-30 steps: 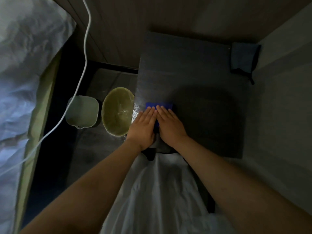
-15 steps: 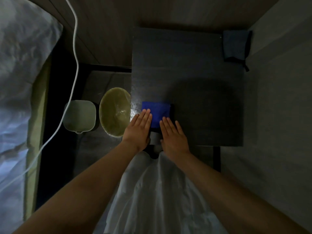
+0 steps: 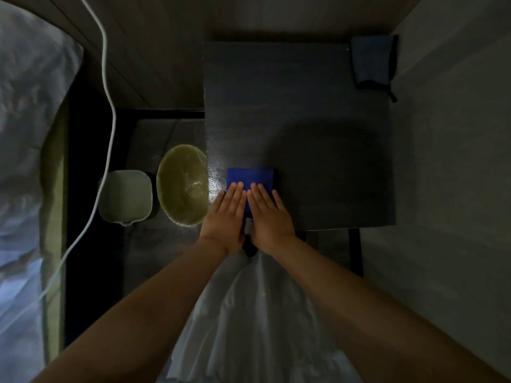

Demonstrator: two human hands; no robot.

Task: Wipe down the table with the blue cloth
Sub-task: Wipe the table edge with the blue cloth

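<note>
Left hand [image 3: 228, 217] and right hand [image 3: 269, 217] press the blue cloth [image 3: 250, 176] with straight fingers on the counter [image 3: 304, 106]. A green bowl [image 3: 182, 186] sits just left; a dark cloth [image 3: 370, 60] lies upper right.

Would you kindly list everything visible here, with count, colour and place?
dark rectangular table: one, near-black, centre.
folded blue cloth: one, bright blue, table's near left, under fingers.
dark fabric pouch: one, blue-grey, table's far right corner.
round olive basin: one, olive, beside table's left edge.
square pale container: one, pale green, left of basin.
white cable: one, white, left.
pale bedding: one, whitish, far left.
white garment: one, white, bottom centre.
left hand: one, flat on cloth.
right hand: one, flat on cloth.
</note>
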